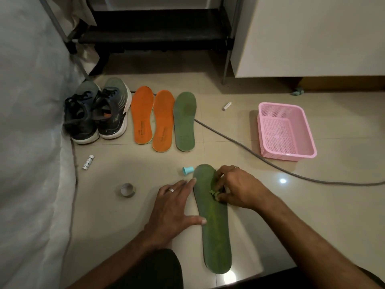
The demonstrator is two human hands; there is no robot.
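Left hand (175, 205), fingers flat, pins the insole (216, 236); right hand (239, 190) pinches a green scrap (214, 192). Best peel slowly, pressing firmly.

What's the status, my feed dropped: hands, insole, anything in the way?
Left hand flat, steadying long green foam insole. Right hand pinching crumpled green scrap on it. Small teal cap beside toe.

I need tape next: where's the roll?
In the head view, the tape roll lies on the floor, left of the left hand and nearer than the white tube.
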